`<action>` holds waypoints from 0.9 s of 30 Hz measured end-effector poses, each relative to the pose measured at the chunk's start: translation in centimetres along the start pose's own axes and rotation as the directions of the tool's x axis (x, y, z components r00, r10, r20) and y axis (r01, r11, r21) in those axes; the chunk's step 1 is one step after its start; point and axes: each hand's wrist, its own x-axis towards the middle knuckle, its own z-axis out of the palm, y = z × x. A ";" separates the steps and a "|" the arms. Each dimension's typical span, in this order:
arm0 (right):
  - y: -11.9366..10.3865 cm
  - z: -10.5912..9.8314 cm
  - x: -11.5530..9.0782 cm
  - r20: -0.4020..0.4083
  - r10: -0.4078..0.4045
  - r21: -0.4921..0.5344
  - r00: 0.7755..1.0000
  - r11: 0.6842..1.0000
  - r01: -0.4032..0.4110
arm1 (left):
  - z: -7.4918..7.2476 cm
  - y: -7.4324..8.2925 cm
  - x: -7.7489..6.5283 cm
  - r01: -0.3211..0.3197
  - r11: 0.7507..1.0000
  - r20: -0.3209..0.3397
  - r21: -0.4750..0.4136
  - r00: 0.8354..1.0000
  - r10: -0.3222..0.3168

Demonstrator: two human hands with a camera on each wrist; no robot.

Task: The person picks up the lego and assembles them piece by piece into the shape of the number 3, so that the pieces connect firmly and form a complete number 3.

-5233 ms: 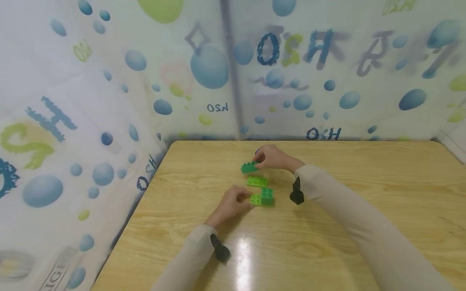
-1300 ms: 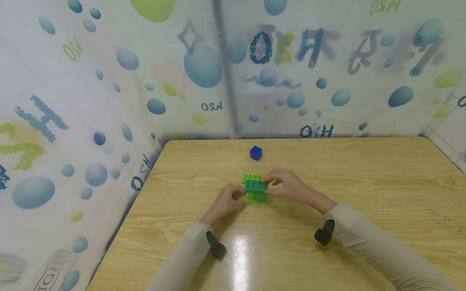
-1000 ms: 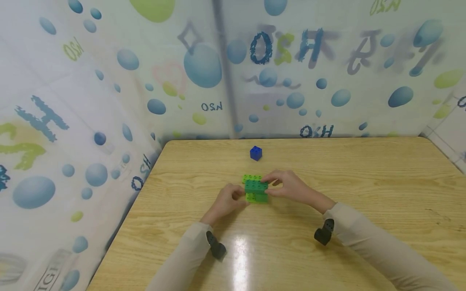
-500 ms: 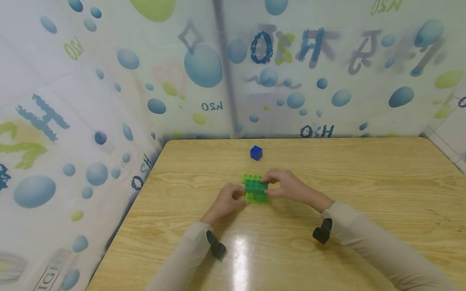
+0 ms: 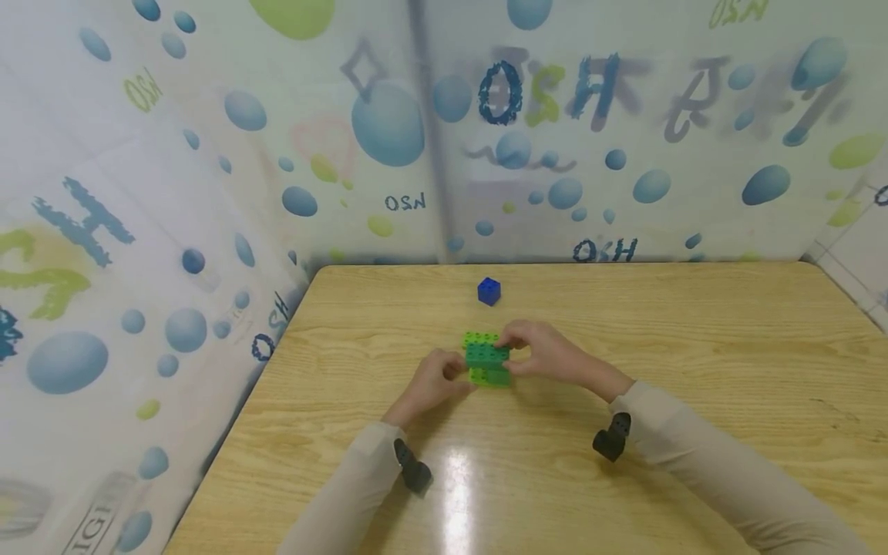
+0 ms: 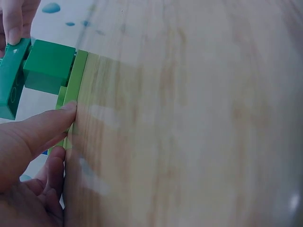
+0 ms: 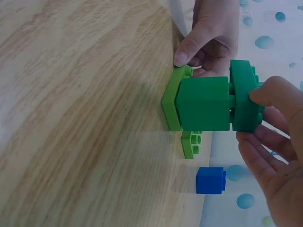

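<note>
My left hand (image 5: pixel 432 381) pinches the left end of a flat lime-green building-block plate (image 7: pixel 171 101) lying on the table. A square green block (image 7: pixel 203 104) is seated on that plate's right part. Above it, my right hand (image 5: pixel 544 353) pinches a longer dark green block (image 5: pixel 487 354) between thumb and fingers. In the right wrist view, studs show in a thin gap between this block and the square one. The long block reaches left over the plate's bare studs. Right behind lies a second lime-green plate (image 5: pixel 479 338), partly hidden by the long block.
A blue block (image 5: pixel 489 291) stands farther back on the wooden table (image 5: pixel 694 347), near its rear edge. Patterned curtains (image 5: pixel 555 154) hang behind the table and along its left side.
Since the oldest frame, my right hand has brought the long green block from the back onto the square block, leaving the blue block in view. Over the last second both hands barely move.
</note>
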 end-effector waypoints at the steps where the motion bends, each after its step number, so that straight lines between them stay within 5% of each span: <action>1: 0.0 0.0 0.0 0.001 -0.003 0.002 1.000 1.000 0.003 | 0.0 -0.1 0.0 -0.002 1.000 0.000 -0.001 1.000 0.002; 27: 0.7 -0.1 -0.8 -0.038 -0.039 0.002 0.999 0.999 0.039 | 0.0 0.0 0.2 0.011 1.000 0.004 -0.001 1.000 -0.011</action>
